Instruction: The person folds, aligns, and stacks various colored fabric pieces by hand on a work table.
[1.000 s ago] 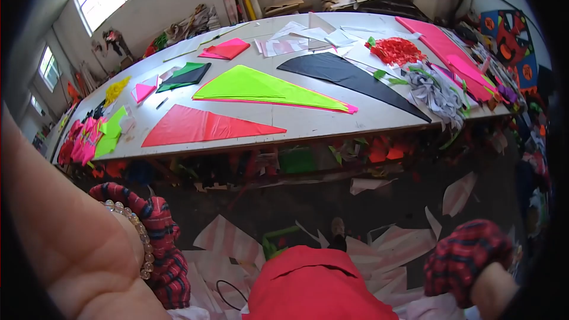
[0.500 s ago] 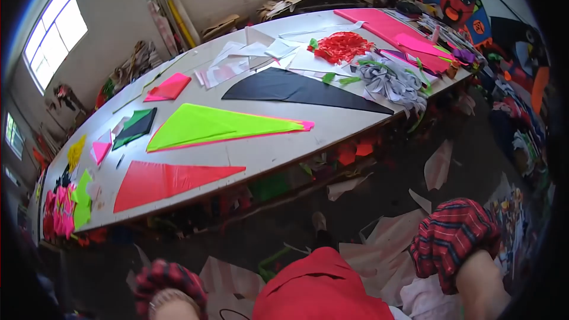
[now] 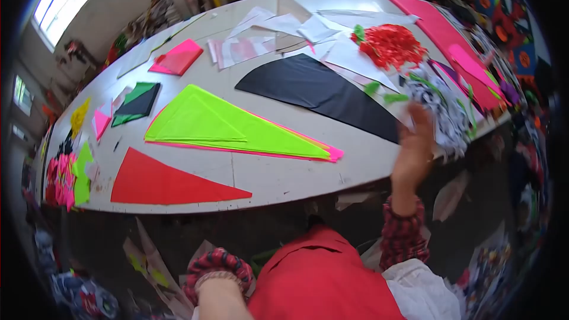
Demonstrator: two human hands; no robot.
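My right hand, smeared by motion, is over the table's near right edge. It overlaps the narrow tip of a black fan-shaped sheet, and I cannot tell whether it touches it. Just beyond the hand lies a bundle of grey-white fringed strips. Of my left arm only a bare part and a plaid sleeve cover show at the bottom; the hand itself is hidden. Left of the black sheet is a lime-green wedge stack with pink edges beneath. A red wedge lies nearest the front edge.
The large white table holds a red ruffled bunch, white paper pieces, a long pink sheet and a green-and-black folded piece. Scraps litter the floor. A painted face panel stands at the back right.
My right hand has come up from the lower right to the table edge, beside the black sheet's tip. My left sleeve has shifted right, and the view has moved closer to the table.
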